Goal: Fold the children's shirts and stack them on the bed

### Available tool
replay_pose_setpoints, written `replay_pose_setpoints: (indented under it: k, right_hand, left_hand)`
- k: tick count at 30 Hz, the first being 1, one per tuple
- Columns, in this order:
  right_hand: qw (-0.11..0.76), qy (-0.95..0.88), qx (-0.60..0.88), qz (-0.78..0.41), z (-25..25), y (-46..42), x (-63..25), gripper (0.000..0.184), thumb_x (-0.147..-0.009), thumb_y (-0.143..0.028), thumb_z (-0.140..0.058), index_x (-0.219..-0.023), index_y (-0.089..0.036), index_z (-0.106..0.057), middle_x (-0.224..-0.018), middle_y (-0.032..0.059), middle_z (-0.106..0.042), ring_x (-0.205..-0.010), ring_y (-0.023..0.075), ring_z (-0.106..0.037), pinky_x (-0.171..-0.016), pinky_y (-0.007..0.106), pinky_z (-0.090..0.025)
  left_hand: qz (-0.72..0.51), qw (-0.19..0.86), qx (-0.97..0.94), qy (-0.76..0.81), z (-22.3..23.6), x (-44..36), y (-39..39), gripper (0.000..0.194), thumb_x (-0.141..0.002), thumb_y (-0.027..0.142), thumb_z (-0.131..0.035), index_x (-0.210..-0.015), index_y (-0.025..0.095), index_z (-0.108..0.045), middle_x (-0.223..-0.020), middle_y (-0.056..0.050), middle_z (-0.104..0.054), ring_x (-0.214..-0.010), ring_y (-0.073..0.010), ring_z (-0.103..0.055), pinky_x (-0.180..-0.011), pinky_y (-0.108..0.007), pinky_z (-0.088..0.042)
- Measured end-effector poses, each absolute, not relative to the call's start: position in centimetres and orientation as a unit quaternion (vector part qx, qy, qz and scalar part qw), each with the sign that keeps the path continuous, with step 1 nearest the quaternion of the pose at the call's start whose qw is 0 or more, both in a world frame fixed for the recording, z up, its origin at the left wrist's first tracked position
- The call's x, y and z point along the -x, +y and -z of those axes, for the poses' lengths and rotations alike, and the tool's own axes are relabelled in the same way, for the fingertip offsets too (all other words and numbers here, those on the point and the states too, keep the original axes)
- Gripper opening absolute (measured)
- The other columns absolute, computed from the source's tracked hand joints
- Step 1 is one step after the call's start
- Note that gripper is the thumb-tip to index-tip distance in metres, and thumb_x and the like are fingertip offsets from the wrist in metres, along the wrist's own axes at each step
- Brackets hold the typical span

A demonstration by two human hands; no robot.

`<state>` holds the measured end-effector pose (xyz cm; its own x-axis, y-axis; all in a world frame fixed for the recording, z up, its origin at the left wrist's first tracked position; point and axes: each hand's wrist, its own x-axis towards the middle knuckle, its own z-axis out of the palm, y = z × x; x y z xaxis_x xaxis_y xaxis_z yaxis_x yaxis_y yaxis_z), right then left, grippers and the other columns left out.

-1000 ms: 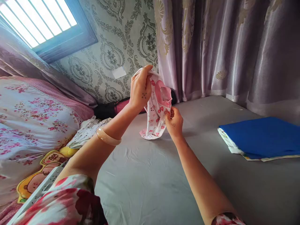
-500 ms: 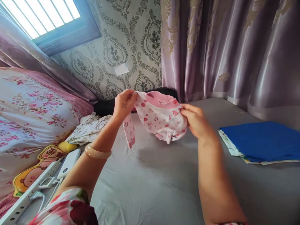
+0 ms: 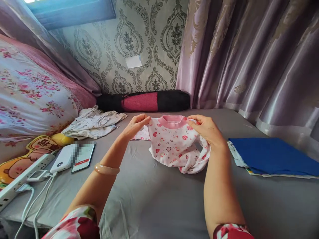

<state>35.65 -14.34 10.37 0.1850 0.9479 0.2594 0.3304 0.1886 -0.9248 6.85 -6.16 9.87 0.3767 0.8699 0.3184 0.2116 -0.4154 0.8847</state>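
A small white cotton shirt with a pink ribbed collar and printed red-pink hearts and flowers (image 3: pixel 171 142) is held up by its shoulders in the middle of the scene, above the smooth grey bed sheet (image 3: pixel 152 202). The left shoulder is pinched narrowly between the thumb and the fingers of the left hand (image 3: pixel 136 126); the right shoulder is gripped in the same manner by the right hand (image 3: pixel 205 128). The collar is turned to the far side, and the fabric is hung down toward the near side. One sleeve is seen beside the left hand, spread to the left, while at the lower right the fabric is curled in a loop near the right wrist. Whether the sheet is touched by the lower edge cannot be told with certainty.

On the left wrist a pale, smooth round bangle (image 3: pixel 107 169) is worn. To the right, a flat folded deep-blue cloth (image 3: pixel 274 156) is laid upon lighter patterned fabric. On the far left a crumpled white patterned cloth (image 3: pixel 93 122) is placed, and nearer — a white rectangular device (image 3: pixel 65 158) and a dark-edged phone (image 3: pixel 86 160) are set side by side. Along the far wall, a long black roll with a crimson mesh middle (image 3: pixel 141 102) is rested.
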Motion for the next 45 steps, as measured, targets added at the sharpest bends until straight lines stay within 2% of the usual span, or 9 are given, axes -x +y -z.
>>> replay_pose_setpoints:
  k: [3, 10, 18, 25, 31, 35, 37, 40, 45]
  right_hand:
    - [0.477, -0.607, 0.587, -0.241, -9.1, -13.3, -35.8, 0.041, -0.075, -0.051, -0.068, -0.096, -0.017, -0.074, -0.084, 0.0064, -0.074, -0.074, 0.0201, -0.065, -0.066, 0.031, -0.049]
    - [0.356, -0.690, 0.582, -0.241, -9.7, -12.9, -35.5, 0.034, -0.074, -0.040, -0.069, -0.099, -0.018, -0.075, -0.096, 0.0067, -0.075, -0.086, 0.0217, -0.066, -0.078, 0.032, -0.051]
    - [0.244, -0.758, 0.584, -0.156, -14.1, -14.8, -34.5, 0.026, -0.079, -0.041, -0.062, -0.091, -0.023, -0.076, -0.076, -0.0011, -0.068, -0.061, 0.0131, -0.055, -0.055, 0.024, -0.040]
    - [0.261, -0.769, 0.584, -0.006, -18.6, -15.0, -34.8, 0.039, -0.081, -0.054, -0.059, -0.071, -0.019, -0.071, -0.056, -0.0023, -0.054, -0.057, 0.0134, -0.048, -0.054, 0.027, -0.032]
    - [0.309, -0.754, 0.574, 0.081, -23.1, -14.9, -35.3, 0.033, -0.085, -0.046, -0.058, -0.089, -0.019, -0.076, -0.064, 0.0019, -0.063, -0.062, 0.0162, -0.054, -0.061, 0.030, -0.038]
    - [0.295, -0.747, 0.592, 0.066, -23.9, -14.1, -35.4, 0.030, -0.084, -0.044, -0.061, -0.088, -0.019, -0.077, -0.065, 0.0036, -0.065, -0.067, 0.0193, -0.060, -0.065, 0.033, -0.042]
    - [0.318, -0.743, 0.583, 0.084, -24.0, -13.5, -35.5, 0.028, -0.086, -0.044, -0.061, -0.089, -0.021, -0.077, -0.070, 0.0044, -0.068, -0.072, 0.0208, -0.063, -0.069, 0.034, -0.045]
    - [0.396, -0.720, 0.539, 0.185, -24.1, -12.7, -35.6, 0.029, -0.091, -0.043, -0.054, -0.097, -0.024, -0.075, -0.093, 0.0074, -0.071, -0.096, 0.0257, -0.063, -0.087, 0.041, -0.045]
    - [0.366, -0.736, 0.518, 0.239, -24.2, -11.6, -35.5, 0.031, -0.094, -0.046, -0.050, -0.105, -0.027, -0.072, -0.112, 0.0079, -0.067, -0.115, 0.0324, -0.054, -0.097, 0.056, -0.037]
  left_hand:
    - [-0.439, 0.417, -0.705, 0.369, -9.2, -6.9, -6.9, 0.039, -0.081, 0.053, -0.063, -0.068, 0.017, -0.053, -0.063, 0.004, -0.049, -0.060, -0.0093, -0.045, -0.056, -0.022, -0.036]
    - [-0.379, 0.446, -0.727, 0.360, -9.6, -4.1, -7.9, 0.038, -0.072, 0.049, -0.075, -0.090, 0.016, -0.070, -0.082, -0.003, -0.067, -0.070, -0.0132, -0.059, -0.060, -0.022, -0.044]
    - [-0.390, 0.304, -0.785, 0.374, -11.8, -1.2, -9.0, 0.030, -0.067, 0.045, -0.078, -0.080, 0.018, -0.076, -0.082, -0.004, -0.068, -0.072, -0.0143, -0.060, -0.064, -0.024, -0.047]
    - [-0.423, 0.157, -0.814, 0.365, -17.2, -0.9, -10.1, 0.023, -0.073, 0.042, -0.072, -0.078, 0.019, -0.076, -0.083, -0.004, -0.066, -0.074, -0.0148, -0.059, -0.069, -0.027, -0.048]
    - [-0.446, 0.025, -0.823, 0.350, -22.4, -1.4, -9.1, 0.012, -0.078, 0.033, -0.067, -0.082, 0.023, -0.073, -0.082, -0.001, -0.063, -0.079, -0.0151, -0.058, -0.081, -0.030, -0.046]
    - [-0.465, -0.025, -0.809, 0.360, -23.4, -2.1, -7.7, 0.010, -0.077, 0.030, -0.066, -0.081, 0.023, -0.071, -0.079, 0.000, -0.062, -0.084, -0.0172, -0.058, -0.086, -0.032, -0.044]
    - [-0.487, -0.039, -0.793, 0.364, -23.6, -2.7, -7.3, 0.009, -0.078, 0.030, -0.065, -0.081, 0.022, -0.070, -0.079, 0.000, -0.061, -0.087, -0.0181, -0.057, -0.088, -0.034, -0.042]
    - [-0.560, -0.067, -0.738, 0.370, -24.0, -3.7, -7.2, 0.014, -0.083, 0.032, -0.063, -0.087, 0.021, -0.069, -0.091, -0.003, -0.062, -0.102, -0.0212, -0.052, -0.095, -0.037, -0.037]
    - [-0.513, -0.058, -0.752, 0.410, -24.4, -5.0, -7.1, 0.026, -0.085, 0.042, -0.066, -0.090, 0.016, -0.067, -0.105, -0.004, -0.062, -0.122, -0.0289, -0.036, -0.104, -0.047, -0.022]
